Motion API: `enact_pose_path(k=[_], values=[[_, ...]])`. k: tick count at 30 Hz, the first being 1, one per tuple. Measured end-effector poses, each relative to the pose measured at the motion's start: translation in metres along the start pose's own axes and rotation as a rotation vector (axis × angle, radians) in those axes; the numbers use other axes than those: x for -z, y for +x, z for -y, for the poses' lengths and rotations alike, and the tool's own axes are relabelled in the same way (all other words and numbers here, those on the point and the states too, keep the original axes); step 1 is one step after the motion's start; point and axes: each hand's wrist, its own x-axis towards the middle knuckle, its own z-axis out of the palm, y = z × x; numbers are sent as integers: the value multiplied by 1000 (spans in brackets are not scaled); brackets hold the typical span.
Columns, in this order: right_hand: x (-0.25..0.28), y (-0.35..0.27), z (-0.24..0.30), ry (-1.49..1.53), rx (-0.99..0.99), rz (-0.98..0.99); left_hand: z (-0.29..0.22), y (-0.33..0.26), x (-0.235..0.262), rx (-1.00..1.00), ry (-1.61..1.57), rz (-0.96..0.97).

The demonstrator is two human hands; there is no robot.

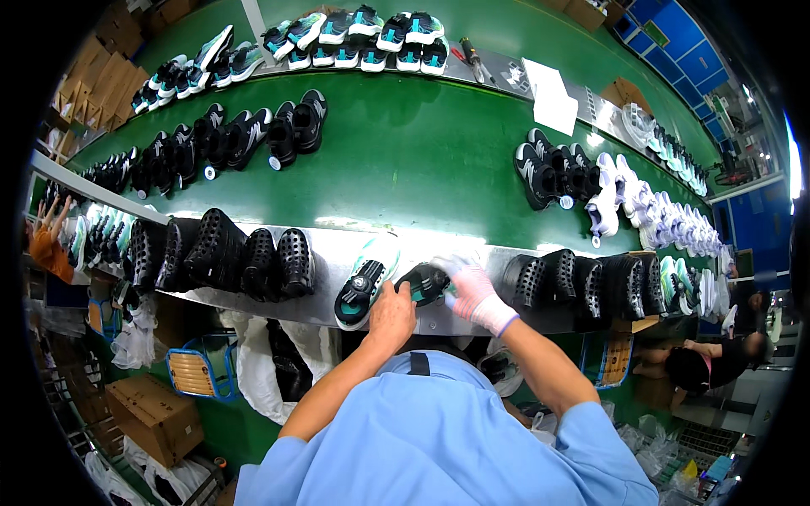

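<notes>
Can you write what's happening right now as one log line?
left hand: bare, gripping teal-and-black sneaker | right hand: white glove, on same sneaker | beside: second sneaker on metal shelf

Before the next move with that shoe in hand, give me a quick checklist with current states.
1. Left hand on the black and teal shoe: ok.
2. Gloved right hand on the same shoe: ok.
3. Its mate lying on the metal shelf beside it: ok.
4. Shoe's inside in view: cannot tell, hands cover it.
5. Bare stretch of green belt straight ahead: ok.
</notes>
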Motion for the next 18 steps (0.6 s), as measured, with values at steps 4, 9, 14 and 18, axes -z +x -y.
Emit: enact_pose_path(k=[4, 9, 14, 18], values=[[4, 13, 1, -100, 63, 218, 6, 5, -5, 0, -22, -33], [9, 16, -4, -102, 128, 343, 7, 9, -6, 19, -28, -29], [5, 20, -6, -252, 167, 303, 1, 10, -5, -32, 29, -38], [7, 16, -13, -251, 147, 294, -36, 7, 24, -55, -6, -183]])
